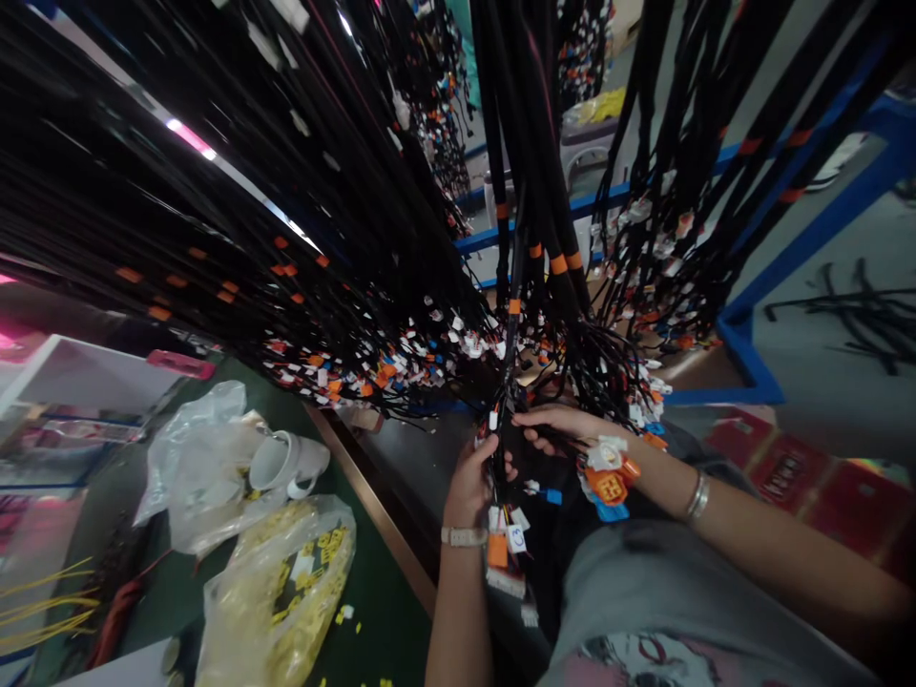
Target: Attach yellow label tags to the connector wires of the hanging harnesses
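Many black wire harnesses hang from above, ending in small white, orange and blue connectors. My left hand is closed around one hanging black harness just below the connector mass. My right hand grips the same bundle from the right, its fingers among the wires. Below my hands the harness ends in white and orange connectors with a numbered tag. An orange, white and blue connector cluster lies against my right wrist.
A green table at the left holds a white mug, a clear plastic bag and a bag of yellow parts. Yellow wires lie at the far left. A blue frame and red boxes stand on the right.
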Action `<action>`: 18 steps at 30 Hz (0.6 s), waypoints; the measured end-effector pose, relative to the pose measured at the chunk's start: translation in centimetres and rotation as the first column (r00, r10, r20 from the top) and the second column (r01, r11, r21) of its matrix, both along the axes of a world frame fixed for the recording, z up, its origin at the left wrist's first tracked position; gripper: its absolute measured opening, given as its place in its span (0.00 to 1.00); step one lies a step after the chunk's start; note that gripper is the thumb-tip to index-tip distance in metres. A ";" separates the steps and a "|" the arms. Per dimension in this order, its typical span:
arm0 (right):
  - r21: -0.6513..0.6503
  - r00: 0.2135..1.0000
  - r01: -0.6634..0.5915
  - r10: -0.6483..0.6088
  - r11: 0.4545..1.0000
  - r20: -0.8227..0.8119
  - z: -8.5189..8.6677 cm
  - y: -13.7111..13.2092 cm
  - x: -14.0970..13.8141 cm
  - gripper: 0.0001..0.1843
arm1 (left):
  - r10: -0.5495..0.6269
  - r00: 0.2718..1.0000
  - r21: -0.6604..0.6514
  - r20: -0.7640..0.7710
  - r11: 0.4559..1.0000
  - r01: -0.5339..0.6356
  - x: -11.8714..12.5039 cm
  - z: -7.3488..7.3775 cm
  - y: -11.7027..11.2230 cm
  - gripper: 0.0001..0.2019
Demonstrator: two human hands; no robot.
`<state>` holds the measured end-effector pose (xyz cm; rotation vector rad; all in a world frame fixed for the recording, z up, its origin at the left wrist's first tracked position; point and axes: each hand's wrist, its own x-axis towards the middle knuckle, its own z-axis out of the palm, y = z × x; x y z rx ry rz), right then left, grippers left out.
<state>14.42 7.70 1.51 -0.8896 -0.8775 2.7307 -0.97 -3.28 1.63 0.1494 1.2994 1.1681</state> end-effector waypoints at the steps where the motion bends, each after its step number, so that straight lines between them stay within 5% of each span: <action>1: 0.005 1.000 0.018 -0.018 1.000 0.025 -0.7 -0.1 -0.1 0.11 | 0.029 0.999 -0.031 0.043 0.999 -0.027 0.0 0.1 0.0 0.14; 9: -0.020 0.958 0.213 -0.205 0.977 0.202 -4.0 -1.9 -1.2 0.13 | 0.147 0.953 -0.123 0.265 0.985 -0.117 1.4 0.2 0.4 0.09; 12: 0.170 0.926 0.275 -0.308 0.946 0.219 -4.8 -2.8 -1.0 0.18 | 0.178 0.948 -0.125 0.263 0.981 -0.150 1.4 -0.3 0.6 0.08; 14: 0.420 0.877 0.300 -0.421 0.857 0.233 -5.0 -3.4 -0.7 0.25 | 0.232 0.938 -0.112 0.256 0.971 -0.210 1.2 -0.7 0.7 0.07; 16: 0.653 0.825 0.276 -0.523 0.705 0.216 -4.8 -4.1 -0.3 0.31 | 0.263 0.931 -0.080 0.254 0.965 -0.251 0.9 -0.9 0.7 0.06; 18: 0.767 0.823 0.244 -0.544 0.593 0.160 -4.0 -4.9 -0.2 0.34 | 0.256 0.935 -0.050 0.245 0.967 -0.251 0.6 -1.1 0.8 0.07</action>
